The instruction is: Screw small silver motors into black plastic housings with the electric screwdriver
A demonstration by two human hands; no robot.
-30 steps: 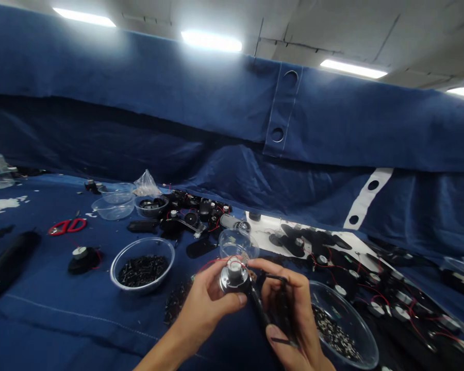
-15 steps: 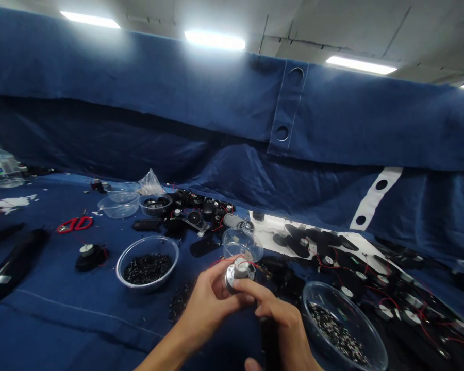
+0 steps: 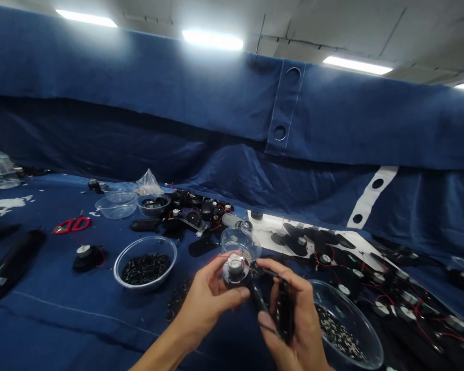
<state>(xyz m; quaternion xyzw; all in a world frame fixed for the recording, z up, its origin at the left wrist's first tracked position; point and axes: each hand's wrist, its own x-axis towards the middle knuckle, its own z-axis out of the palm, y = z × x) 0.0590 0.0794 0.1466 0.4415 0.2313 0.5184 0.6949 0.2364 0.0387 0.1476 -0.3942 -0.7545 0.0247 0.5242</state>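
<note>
My left hand (image 3: 206, 301) is closed around a small round silver motor (image 3: 235, 268) with thin red wires, held up over the blue cloth. My right hand (image 3: 294, 322) grips a black screwdriver-like tool (image 3: 282, 309), and its thin shaft slants up toward the motor. Both hands meet in the lower middle of the view. A small clear cup (image 3: 239, 242) stands just behind the motor.
A clear bowl of dark screws (image 3: 145, 265) sits to the left, another clear bowl (image 3: 348, 330) of small screws to the right. Red scissors (image 3: 71, 225), a loose motor on a black base (image 3: 85, 255), heaps of black parts and wired motors (image 3: 375, 293) lie on the blue cloth.
My right hand had dropped low over the motor half a second ago; it has come back up to the right, with the black tool's shaft pointing at the motor again.
</note>
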